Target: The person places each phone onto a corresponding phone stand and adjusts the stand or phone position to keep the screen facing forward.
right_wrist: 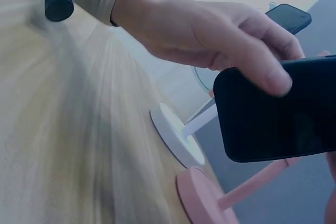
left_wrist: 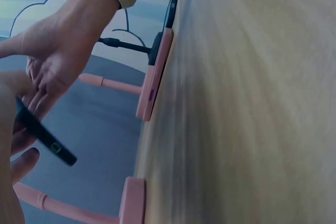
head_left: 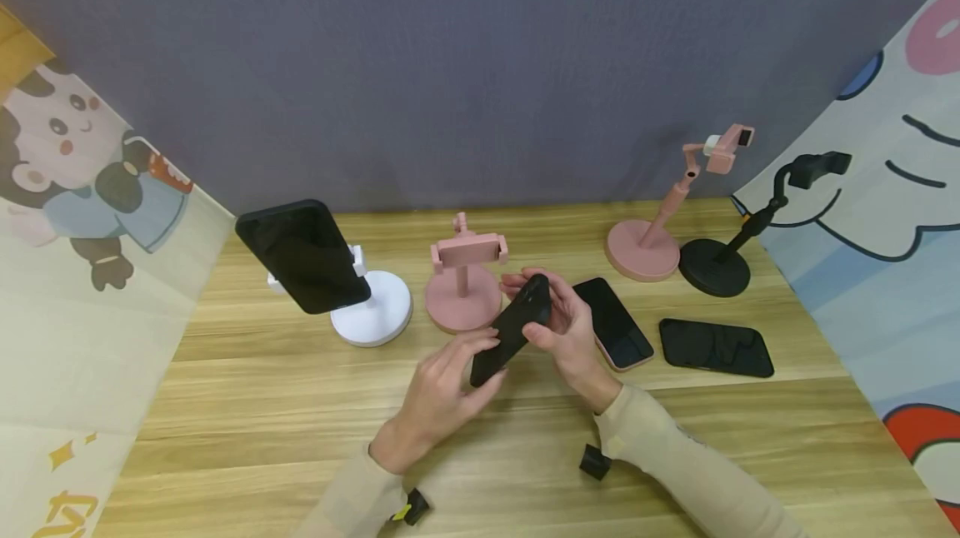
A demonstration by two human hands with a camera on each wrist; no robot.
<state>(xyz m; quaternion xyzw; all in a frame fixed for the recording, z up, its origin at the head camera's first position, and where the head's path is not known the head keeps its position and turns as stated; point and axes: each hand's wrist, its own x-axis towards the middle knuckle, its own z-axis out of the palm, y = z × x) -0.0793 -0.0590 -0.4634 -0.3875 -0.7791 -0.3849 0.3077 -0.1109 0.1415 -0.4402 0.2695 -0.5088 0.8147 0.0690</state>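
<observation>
A black smartphone (head_left: 510, 331) is tilted between both hands above the table. My left hand (head_left: 442, 384) pinches its lower end, thumb on one side and fingers on the other. At the upper end my right hand (head_left: 567, 328) grips it with the thumb on the near face and fingers behind. In the right wrist view the phone's dark screen (right_wrist: 273, 121) faces the camera, the left thumb lying across its edge. Just behind the hands stands a pink phone stand (head_left: 462, 305) with a bare clamp.
A white stand (head_left: 375, 317) at left holds another black phone (head_left: 300, 259). Right of the hands lie a pink-edged phone (head_left: 617, 326) and a black phone (head_left: 716, 347). Behind them stand a second pink stand (head_left: 642, 251) and a black stand (head_left: 715, 269). A grey partition (head_left: 480, 88) closes the back.
</observation>
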